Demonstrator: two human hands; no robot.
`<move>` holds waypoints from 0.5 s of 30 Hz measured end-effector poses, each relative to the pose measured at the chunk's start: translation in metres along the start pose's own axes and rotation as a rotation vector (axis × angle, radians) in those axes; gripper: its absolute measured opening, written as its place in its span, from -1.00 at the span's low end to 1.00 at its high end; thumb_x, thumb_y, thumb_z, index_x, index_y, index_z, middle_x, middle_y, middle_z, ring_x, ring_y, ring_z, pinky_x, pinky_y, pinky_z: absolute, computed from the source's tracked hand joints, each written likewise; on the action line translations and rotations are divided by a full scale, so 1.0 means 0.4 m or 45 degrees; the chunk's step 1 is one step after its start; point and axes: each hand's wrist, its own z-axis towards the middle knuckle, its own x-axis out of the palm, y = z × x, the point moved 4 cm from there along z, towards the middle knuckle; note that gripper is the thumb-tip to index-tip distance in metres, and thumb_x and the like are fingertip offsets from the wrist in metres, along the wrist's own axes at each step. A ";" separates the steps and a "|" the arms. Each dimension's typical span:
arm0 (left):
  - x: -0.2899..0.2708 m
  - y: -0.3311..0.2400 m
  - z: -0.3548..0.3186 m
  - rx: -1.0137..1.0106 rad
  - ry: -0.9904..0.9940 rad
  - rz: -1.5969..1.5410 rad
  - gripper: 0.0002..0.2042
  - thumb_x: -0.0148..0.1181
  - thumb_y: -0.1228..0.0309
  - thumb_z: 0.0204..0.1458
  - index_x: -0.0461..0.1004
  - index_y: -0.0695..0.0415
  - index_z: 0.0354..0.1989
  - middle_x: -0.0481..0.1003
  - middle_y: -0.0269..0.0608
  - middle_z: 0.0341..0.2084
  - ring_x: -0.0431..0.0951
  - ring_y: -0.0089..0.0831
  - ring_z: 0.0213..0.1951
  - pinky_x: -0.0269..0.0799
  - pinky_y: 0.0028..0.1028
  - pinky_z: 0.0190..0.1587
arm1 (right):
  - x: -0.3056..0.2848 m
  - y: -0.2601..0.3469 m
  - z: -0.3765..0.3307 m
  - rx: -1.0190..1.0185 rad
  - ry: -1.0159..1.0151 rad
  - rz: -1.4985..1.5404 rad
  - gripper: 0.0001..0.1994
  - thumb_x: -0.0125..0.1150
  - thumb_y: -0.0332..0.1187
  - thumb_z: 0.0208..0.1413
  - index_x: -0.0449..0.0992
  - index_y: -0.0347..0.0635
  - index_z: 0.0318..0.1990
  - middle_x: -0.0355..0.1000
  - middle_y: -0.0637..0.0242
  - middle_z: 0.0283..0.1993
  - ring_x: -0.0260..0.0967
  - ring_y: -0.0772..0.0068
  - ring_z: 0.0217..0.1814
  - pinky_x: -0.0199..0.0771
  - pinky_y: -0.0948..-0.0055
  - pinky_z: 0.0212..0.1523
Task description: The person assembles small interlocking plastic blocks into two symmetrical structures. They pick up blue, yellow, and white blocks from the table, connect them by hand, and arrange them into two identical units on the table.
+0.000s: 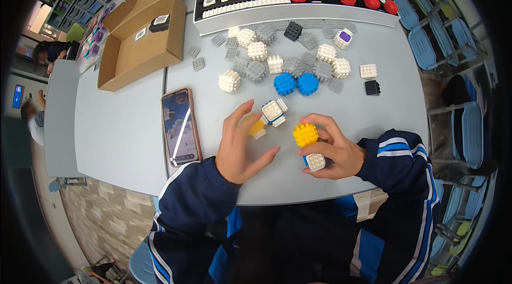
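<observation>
My right hand grips a small block build, a studded yellow block above a blue-and-white block; the fingers partly cover where they meet. My left hand is spread with nothing in its fingers, its thumb pointing toward the build. Just past the left fingers lies a white-and-blue block with white plates on its side. Beside it a yellow block with a white piece is partly hidden by the left hand. Two blue studded blocks sit farther off.
White studded blocks, grey blocks and flat grey plates spread across the table's middle. A phone lies at the left, near an open cardboard box. At the back stands a parts tray. Chairs line the right.
</observation>
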 end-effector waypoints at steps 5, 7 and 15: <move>0.037 0.007 0.025 -0.070 0.042 -0.142 -0.43 0.32 0.61 0.02 0.33 0.27 0.26 0.33 0.19 0.28 0.39 -0.01 0.29 0.30 -0.23 0.31 | 0.003 0.004 0.008 0.010 0.096 -0.099 -0.45 0.28 -0.69 -0.03 0.50 -0.09 0.18 -0.11 -0.09 0.44 0.49 -0.02 0.18 0.52 0.24 0.19; 0.049 0.008 0.033 -0.087 0.024 -0.199 -0.48 0.25 0.67 0.04 0.35 0.27 0.23 0.35 0.17 0.26 0.41 -0.04 0.28 0.30 -0.25 0.31 | 0.007 -0.002 0.005 -0.015 0.023 -0.144 -0.44 0.27 -0.70 -0.06 0.53 -0.08 0.16 -0.06 -0.09 0.40 0.46 0.00 0.16 0.50 0.23 0.20; 0.065 0.022 0.061 -0.115 0.069 -0.298 -0.60 0.12 0.75 0.08 0.48 0.21 0.11 0.42 0.08 0.22 0.44 -0.08 0.24 0.31 -0.28 0.29 | -0.007 -0.009 0.028 -0.030 -0.002 -0.170 -0.44 0.27 -0.73 -0.12 0.61 -0.04 0.09 0.19 0.01 0.27 0.27 0.00 0.27 0.39 0.18 0.28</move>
